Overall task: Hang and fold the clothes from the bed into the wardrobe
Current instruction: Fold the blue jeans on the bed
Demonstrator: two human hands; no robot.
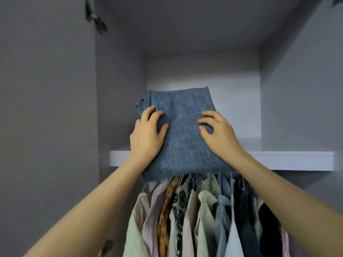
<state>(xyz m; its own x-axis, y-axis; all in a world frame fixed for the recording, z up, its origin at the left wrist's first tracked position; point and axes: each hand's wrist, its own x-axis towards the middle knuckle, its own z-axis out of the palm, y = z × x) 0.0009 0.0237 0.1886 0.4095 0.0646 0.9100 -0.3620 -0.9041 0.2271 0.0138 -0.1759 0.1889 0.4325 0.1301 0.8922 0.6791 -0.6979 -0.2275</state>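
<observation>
A folded pair of blue jeans (182,134) lies partly on the wardrobe's upper shelf (289,160), its near end sticking out over the shelf's front edge. My left hand (148,132) rests on the jeans' left side with fingers spread and slightly bent on top. My right hand (217,132) lies on the right side, fingertips bent down into the denim. Whether thumbs reach under the cloth is hidden.
Below the shelf several shirts and blouses (204,216) hang on hangers in a tight row. Grey wardrobe walls (120,89) close in left and right. A door hinge (95,18) shows at the upper left.
</observation>
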